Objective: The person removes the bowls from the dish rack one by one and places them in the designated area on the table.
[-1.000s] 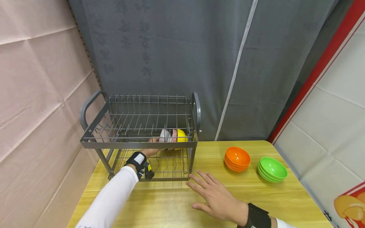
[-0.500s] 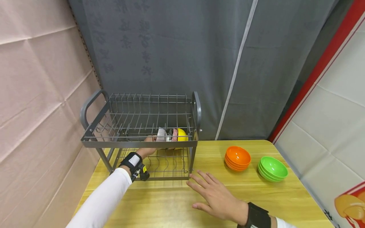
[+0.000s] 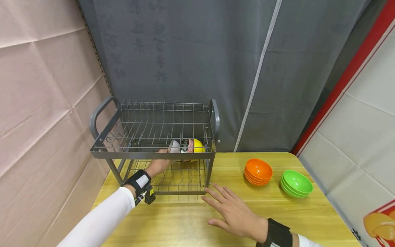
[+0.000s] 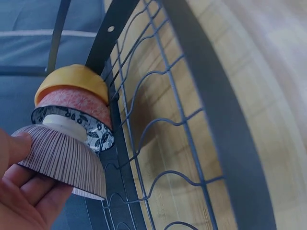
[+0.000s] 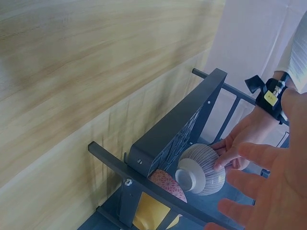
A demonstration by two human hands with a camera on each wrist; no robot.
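My left hand (image 3: 158,164) reaches into the lower tier of a grey wire dish rack (image 3: 154,155) and grips a striped bowl (image 3: 174,146) turned on its side. In the left wrist view the thumb and fingers of that left hand (image 4: 24,201) curl round the rim of the striped bowl (image 4: 62,160). Right behind it stand a black floral bowl (image 4: 93,132), a pink patterned bowl (image 4: 76,103) and a yellow bowl (image 4: 72,76). My right hand (image 3: 229,211) lies flat on the wooden table with its fingers spread, just right of the rack's front corner.
A stack of orange bowls (image 3: 258,170) and a stack of green bowls (image 3: 297,183) sit on the table to the right. The rack's upper tier (image 3: 154,128) holds nothing. A grey curtain hangs behind and a pink wall stands at the left.
My left arm has drawn back a little, taking the striped bowl slightly left, away from the other bowls. The right hand has not moved.
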